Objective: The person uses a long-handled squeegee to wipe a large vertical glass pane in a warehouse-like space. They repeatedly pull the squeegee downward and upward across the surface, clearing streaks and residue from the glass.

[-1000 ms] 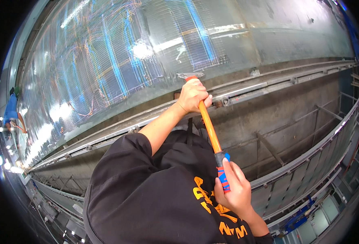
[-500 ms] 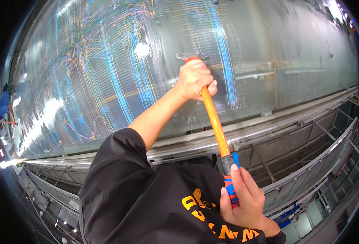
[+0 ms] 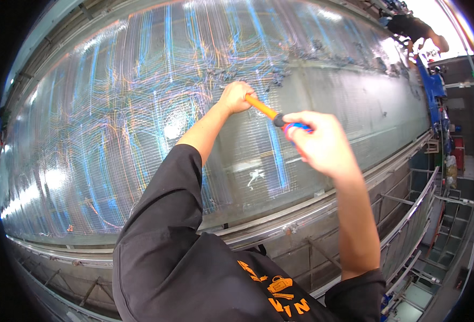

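Observation:
My left hand is closed around the far part of an orange-handled scraper, out over a wide glossy plate. At the handle's near end, wrapped in black, blue and red, my right hand is closed on the grip and slightly blurred. The handle slants from far left to near right. Its head is hidden beyond my left hand. Dark crumpled scrapings lie on the plate close to that hand. Fine grid lines and blue streaks cover much of the plate's left side.
A metal rail runs along the plate's near edge, above a metal-framed trough. A ladder-like frame stands at the lower right. At the far right corner is another person in dark clothing, near a blue sheet.
Both hands have pushed the scraper farther out over the plate. My right hand has risen from near my body to above the plate. The view has shifted, bringing dark scrapings into sight.

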The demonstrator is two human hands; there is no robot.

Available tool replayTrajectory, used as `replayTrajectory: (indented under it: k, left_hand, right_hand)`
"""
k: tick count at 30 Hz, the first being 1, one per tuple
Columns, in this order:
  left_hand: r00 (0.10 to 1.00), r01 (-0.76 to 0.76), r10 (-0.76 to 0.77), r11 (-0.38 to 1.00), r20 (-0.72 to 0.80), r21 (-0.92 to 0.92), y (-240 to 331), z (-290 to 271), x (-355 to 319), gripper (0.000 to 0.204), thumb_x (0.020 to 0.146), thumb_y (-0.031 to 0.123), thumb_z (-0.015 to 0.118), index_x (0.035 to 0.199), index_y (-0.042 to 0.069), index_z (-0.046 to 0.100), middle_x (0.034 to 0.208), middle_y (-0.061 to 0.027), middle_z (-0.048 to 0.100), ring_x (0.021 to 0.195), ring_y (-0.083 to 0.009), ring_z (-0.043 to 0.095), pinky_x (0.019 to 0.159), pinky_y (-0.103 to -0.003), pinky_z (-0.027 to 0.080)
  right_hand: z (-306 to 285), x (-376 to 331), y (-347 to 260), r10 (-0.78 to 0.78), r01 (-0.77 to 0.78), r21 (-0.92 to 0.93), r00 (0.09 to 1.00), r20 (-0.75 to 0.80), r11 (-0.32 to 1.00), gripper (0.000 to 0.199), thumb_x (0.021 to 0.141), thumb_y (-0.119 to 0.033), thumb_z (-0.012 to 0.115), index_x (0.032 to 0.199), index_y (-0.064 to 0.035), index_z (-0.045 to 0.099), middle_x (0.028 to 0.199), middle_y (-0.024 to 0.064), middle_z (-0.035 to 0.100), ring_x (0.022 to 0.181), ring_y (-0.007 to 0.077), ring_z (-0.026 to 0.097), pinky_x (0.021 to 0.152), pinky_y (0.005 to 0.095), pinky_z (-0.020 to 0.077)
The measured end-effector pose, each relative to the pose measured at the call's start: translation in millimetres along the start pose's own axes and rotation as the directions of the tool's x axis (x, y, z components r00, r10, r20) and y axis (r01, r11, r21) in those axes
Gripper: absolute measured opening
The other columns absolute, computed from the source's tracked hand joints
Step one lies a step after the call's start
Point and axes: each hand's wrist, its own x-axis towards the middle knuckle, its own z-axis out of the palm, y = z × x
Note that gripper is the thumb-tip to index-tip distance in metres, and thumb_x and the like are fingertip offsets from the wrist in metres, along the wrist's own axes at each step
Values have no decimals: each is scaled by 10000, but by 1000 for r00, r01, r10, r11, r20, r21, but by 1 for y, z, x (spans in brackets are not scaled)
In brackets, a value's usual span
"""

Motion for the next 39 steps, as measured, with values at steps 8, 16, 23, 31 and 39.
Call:
replayTrajectory:
  k: [8,16,23,31,39]
  left_hand:
    - [976,-211,214,976,-36,57,137,4,-110,305,779,234,759,591,90,567,667,-95,585,759,-334,629,827,-465,508]
    - [985,-163,167,983,38,-85,320,63,-282,374,806,202,803,596,91,515,688,-86,548,773,-324,586,859,-461,497]
    - [979,-173,182,980,91,-96,369,92,-324,352,810,217,822,615,82,563,711,-96,590,812,-337,620,892,-466,512]
    - [979,-200,202,972,3,-123,371,116,-304,368,796,223,778,560,104,523,597,-73,523,656,-311,585,756,-434,506]
    - [988,-144,133,974,-74,-172,310,109,-258,352,756,152,743,532,141,472,542,-43,473,526,-272,516,554,-400,449]
  right_hand:
    - [79,-222,140,-209,222,70,965,-158,973,606,888,-134,791,1454,-16,610,1253,224,703,1114,364,717,997,397,548]
    - [105,-447,231,305,-258,499,952,-13,827,636,889,-74,770,1480,63,578,1105,122,740,941,112,666,879,295,559]
    - [105,-506,259,279,-205,473,956,-92,857,608,873,-64,758,1438,96,603,1178,259,754,996,199,739,905,332,571]
    - [74,-484,254,243,-196,387,967,-75,901,592,872,-66,759,1421,98,611,1198,268,750,1025,240,757,908,347,577]
    - [24,-379,182,257,-253,337,966,34,907,549,855,-1,760,1380,74,621,994,88,724,849,81,652,772,269,547]
